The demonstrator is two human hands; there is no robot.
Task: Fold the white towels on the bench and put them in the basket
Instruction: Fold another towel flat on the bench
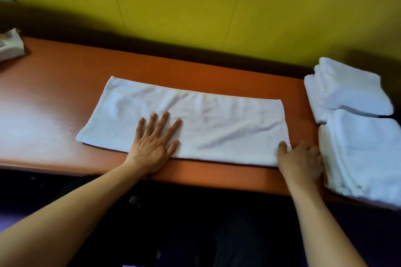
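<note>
A white towel (195,119), folded into a long strip, lies flat across the middle of the orange bench (54,93). My left hand (155,145) presses on its near left part, palm down with fingers spread and straight. My right hand (300,158) pinches the towel's near right corner, thumb on top of the cloth and fingers curled beside the edge. Two stacks of folded white towels lie at the right end: one at the back (345,89), one at the front (364,154) right next to my right hand. No basket is in view.
A pale folded object (10,46) sits at the bench's far left edge. A yellow-green wall (195,6) rises right behind the bench. The space below the bench's front edge is dark.
</note>
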